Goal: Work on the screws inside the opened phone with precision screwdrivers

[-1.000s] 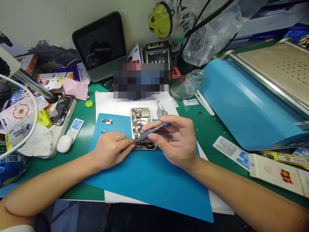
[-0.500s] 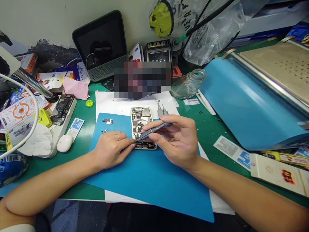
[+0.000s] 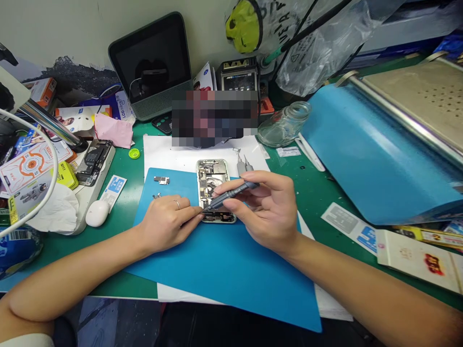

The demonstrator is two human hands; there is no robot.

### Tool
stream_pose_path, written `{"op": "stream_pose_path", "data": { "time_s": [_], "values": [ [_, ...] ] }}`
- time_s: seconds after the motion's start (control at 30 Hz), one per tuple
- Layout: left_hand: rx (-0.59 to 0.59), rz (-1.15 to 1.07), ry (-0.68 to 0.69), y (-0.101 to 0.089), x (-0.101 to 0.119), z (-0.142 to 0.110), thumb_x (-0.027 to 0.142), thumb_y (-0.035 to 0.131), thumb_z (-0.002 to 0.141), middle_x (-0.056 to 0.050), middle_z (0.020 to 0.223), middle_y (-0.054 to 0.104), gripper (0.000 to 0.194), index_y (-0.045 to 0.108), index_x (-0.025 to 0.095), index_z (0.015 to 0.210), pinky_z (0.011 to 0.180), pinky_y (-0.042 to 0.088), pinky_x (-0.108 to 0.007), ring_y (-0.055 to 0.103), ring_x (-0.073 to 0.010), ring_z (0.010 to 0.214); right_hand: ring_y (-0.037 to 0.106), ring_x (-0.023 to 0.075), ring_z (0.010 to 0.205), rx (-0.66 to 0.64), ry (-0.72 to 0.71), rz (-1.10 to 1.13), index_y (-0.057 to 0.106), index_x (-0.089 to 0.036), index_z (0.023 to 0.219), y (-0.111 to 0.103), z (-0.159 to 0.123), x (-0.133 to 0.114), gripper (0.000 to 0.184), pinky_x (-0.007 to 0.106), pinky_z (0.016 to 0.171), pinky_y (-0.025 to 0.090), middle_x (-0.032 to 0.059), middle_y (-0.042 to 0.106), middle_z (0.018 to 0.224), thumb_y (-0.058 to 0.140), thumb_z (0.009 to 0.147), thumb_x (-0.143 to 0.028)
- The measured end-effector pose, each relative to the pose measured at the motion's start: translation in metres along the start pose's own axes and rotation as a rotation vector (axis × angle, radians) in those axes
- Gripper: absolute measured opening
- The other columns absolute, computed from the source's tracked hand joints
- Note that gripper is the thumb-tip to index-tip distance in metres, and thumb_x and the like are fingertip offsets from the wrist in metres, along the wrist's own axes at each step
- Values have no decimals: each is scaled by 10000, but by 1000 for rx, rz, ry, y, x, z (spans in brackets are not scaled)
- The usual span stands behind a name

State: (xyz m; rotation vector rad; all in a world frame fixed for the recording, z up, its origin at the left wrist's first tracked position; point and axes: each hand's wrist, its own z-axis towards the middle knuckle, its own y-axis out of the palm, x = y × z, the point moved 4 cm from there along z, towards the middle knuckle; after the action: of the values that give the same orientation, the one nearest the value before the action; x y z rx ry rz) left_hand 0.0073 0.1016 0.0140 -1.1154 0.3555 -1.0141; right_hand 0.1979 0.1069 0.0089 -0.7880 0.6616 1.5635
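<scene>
An opened smartphone [image 3: 213, 190] lies on the blue mat [image 3: 231, 270], its inner boards and parts bare. My right hand [image 3: 269, 212] is closed around a dark grey screwdriver [image 3: 231, 195], held slanted with its tip low over the phone's lower left edge. Beside that tip, the fingers of my left hand [image 3: 170, 221] are pressed together against the phone's side, gripping its edge. A small metal-and-black part [image 3: 161, 180] lies on the mat to the left, with several tiny pieces [image 3: 156, 196] behind my left hand. Grey tweezers [image 3: 244, 166] lie beyond my right hand.
A glass jar [image 3: 284, 125] stands at the back right, near a blue-covered machine [image 3: 347, 159]. A tablet-like screen [image 3: 150, 62] leans at the back. On the left are another opened phone [image 3: 94, 161], a white earbud case [image 3: 97, 213] and a lamp pole [image 3: 54, 125].
The whole view has shifted very slightly. Both hands, the screwdriver and the phone keep the same places relative to one another.
</scene>
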Motion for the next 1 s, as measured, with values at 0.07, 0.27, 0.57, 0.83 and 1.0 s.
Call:
{"op": "stream_pose_path", "data": {
  "time_s": [0.07, 0.27, 0.57, 0.83, 1.0],
  "values": [
    [-2, 0, 1, 0, 0, 0, 257, 546, 1051, -8, 685, 625, 244, 751, 143, 987, 569, 379, -296, 582, -151, 617, 772, 140, 961, 2, -5, 3, 531, -319, 1313, 0, 0, 0, 517, 237, 789, 687, 4, 715, 1058, 693, 905, -46],
    [-4, 10, -1, 0, 0, 1, 263, 533, 1058, -7, 684, 628, 252, 748, 149, 991, 566, 383, -297, 585, -149, 612, 774, 149, 972, -2, -2, -6, 525, -318, 1313, 0, -1, 0, 524, 255, 797, 696, 8, 720, 1066, 691, 902, -37],
    [2, 18, -7, 0, 0, 0, 267, 530, 1058, -4, 682, 632, 250, 743, 158, 984, 555, 391, -303, 583, -145, 607, 764, 161, 1006, -51, -33, -43, 485, -307, 1353, 1, 0, -2, 550, 301, 826, 695, 30, 730, 1099, 690, 907, -61],
    [9, 8, -11, -1, 1, 1, 264, 525, 1060, -5, 677, 638, 256, 741, 163, 969, 566, 393, -289, 584, -138, 608, 763, 182, 1013, -71, -90, -123, 447, -313, 1398, 2, -1, -5, 575, 342, 821, 697, 57, 722, 1138, 650, 921, -61],
    [10, -4, -10, -2, 1, 1, 249, 552, 1045, -7, 676, 634, 233, 746, 146, 965, 559, 383, -297, 580, -143, 603, 763, 189, 1038, -72, -99, -124, 452, -328, 1428, 1, -1, -5, 630, 349, 854, 692, 55, 709, 1164, 676, 909, -51]
  ]
}}
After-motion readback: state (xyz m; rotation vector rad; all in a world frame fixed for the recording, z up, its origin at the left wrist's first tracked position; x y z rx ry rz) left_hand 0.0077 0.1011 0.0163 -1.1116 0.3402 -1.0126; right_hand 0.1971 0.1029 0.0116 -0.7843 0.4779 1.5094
